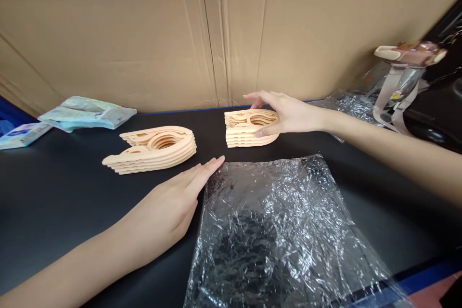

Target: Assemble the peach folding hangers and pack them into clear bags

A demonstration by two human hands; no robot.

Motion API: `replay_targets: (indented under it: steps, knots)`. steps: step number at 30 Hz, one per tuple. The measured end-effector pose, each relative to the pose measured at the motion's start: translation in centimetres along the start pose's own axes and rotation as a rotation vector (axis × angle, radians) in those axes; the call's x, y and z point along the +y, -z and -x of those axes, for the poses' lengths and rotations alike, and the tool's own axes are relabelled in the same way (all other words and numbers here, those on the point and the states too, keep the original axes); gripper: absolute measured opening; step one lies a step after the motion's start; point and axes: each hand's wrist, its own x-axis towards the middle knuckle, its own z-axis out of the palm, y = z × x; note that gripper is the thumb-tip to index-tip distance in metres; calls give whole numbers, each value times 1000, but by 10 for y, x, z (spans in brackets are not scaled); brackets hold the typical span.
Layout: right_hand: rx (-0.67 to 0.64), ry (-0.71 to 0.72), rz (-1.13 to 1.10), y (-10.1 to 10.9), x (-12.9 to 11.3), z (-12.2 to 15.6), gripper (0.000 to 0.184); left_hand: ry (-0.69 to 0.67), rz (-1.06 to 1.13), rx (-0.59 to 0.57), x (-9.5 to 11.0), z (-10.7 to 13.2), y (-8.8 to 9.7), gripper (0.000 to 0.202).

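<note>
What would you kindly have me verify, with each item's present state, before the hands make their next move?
1. Right hand at the right stack: ok, thumb against its near side.
2. Right hand's grip firm: cannot tell, far fingers partly hidden.
3. Left stack lined up: not ok, layers staggered at the left end.
4. Clear plastic bag smooth: not ok, wrinkled.
5. Left hand near the bag's far left corner: ok.
6. Bag's opening located: cannot tell.

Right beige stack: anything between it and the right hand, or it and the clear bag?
Nothing visible. The right hand is at the right beige stack, thumb over its near side. Between stack and clear bag only black table shows; the left hand is at the bag's upper-left corner, just beside that gap.
</note>
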Motion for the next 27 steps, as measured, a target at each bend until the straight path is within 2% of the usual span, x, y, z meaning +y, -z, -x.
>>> replay_targets:
  steps: [3, 6, 10, 14, 17, 21, 24, 27]
  knots:
    - [74, -1, 0, 6, -3, 6, 90, 37, -31, -1, 2, 0, 0, 70]
    - [118, -27, 40, 19, -11, 26, 88, 79, -68, 9, 7, 1, 1, 68]
    - [144, -72, 155, 39, -21, 69, 80, 82, -124, 10, 11, 0, 1, 65]
    - [165, -130, 320, 50, -25, 118, 72, 62, -148, 24, 12, -1, 0, 63]
    - [164, -124, 424, 52, -25, 149, 73, 46, -167, 39, 11, -2, -1, 64]
    - [88, -114, 390, 48, -28, 178, 76, 26, -188, 36, 12, -2, -1, 63]
    - [45, -94, 384, 42, -33, 186, 78, 14, -205, 29, 13, -3, 1, 64]
    - [31, -62, 393, 35, -41, 182, 74, 6, -230, 21, 13, -3, 1, 63]
